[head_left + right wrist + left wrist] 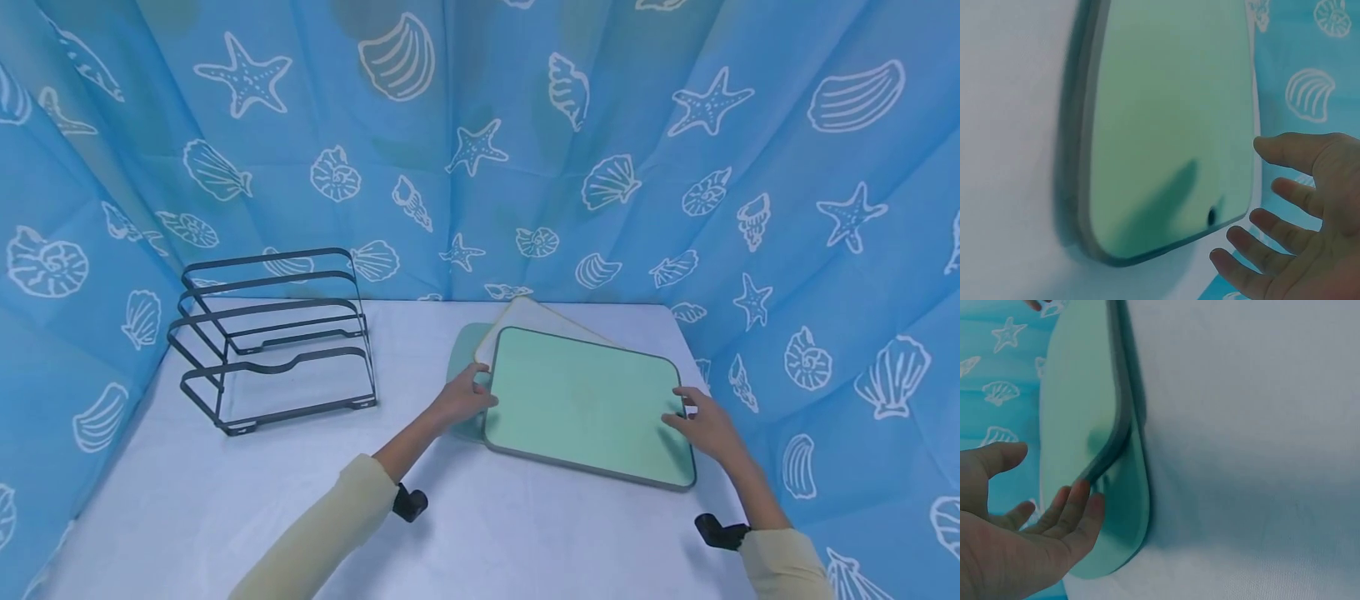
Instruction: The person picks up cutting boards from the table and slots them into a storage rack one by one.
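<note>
A light green cutting board (pixel 585 400) with a dark grey rim lies on top of a small stack. Below it, a darker green board (pixel 467 343) sticks out at the left and a white board with a yellowish edge (pixel 525 317) at the back. My left hand (pixel 461 398) is at the top board's left edge; in the left wrist view its fingertips (pixel 1094 503) are right at the grey rim, thumb held apart. By the right edge my right hand (pixel 703 423) spreads its fingers, and the right wrist view shows them (pixel 1260 244) loosely extended just outside the rim.
A black wire rack (pixel 277 350) with several upright dividers stands on the left of the white-covered table (pixel 225 508). Behind the table and along both sides hangs a blue curtain (pixel 480 208) printed with shells and starfish.
</note>
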The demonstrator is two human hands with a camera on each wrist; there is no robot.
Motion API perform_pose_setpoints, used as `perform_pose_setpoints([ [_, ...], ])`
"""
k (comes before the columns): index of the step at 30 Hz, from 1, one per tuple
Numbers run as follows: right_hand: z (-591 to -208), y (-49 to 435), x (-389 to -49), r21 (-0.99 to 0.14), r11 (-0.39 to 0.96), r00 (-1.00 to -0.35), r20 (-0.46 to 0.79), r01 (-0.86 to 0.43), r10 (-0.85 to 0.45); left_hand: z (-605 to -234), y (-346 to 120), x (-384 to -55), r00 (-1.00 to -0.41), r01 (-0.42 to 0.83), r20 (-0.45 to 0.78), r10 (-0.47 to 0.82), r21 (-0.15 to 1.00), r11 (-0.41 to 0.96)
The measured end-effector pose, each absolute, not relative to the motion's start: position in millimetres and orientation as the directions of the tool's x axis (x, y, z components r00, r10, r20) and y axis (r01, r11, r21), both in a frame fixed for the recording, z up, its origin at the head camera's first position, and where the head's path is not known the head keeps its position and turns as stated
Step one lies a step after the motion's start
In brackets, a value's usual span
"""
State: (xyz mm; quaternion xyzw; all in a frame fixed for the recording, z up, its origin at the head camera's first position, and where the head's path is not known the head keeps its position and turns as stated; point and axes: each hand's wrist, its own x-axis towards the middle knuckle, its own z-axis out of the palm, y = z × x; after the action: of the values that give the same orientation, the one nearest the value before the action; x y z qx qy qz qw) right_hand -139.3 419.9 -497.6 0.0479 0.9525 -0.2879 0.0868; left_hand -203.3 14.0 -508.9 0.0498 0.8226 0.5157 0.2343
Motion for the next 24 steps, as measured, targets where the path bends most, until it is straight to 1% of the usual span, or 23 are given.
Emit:
perform_pose_setpoints([
  [7, -510.0, 434.6, -138.4, -0.535, 0.806, -0.952, -0.287, 0.253, 0.108, -514.9, 20.0, -208.1, -0.88, -0.138, -0.342, 0.33, 0.848, 0.512],
  [13, -516.8, 442.1, -139.1, -0.57, 0.745, -0.922, -0.354, 0.346, 0.157, -517.0, 26.7, -215.0, -0.886, -0.155, -0.355, 0.299, 0.833, 0.531],
  [19, -522.9, 446.8, -142.8, -0.629, 0.63, -0.877, -0.437, 0.456, 0.199, -522.2, 36.0, -225.2, -0.882, -0.223, -0.404, 0.243, 0.812, 0.54],
  [24, -524.5, 445.2, -144.5, -0.622, 0.626, -0.865, -0.463, 0.471, 0.19, -524.5, 42.4, -230.7, -0.863, -0.337, -0.466, 0.196, 0.818, 0.466],
])
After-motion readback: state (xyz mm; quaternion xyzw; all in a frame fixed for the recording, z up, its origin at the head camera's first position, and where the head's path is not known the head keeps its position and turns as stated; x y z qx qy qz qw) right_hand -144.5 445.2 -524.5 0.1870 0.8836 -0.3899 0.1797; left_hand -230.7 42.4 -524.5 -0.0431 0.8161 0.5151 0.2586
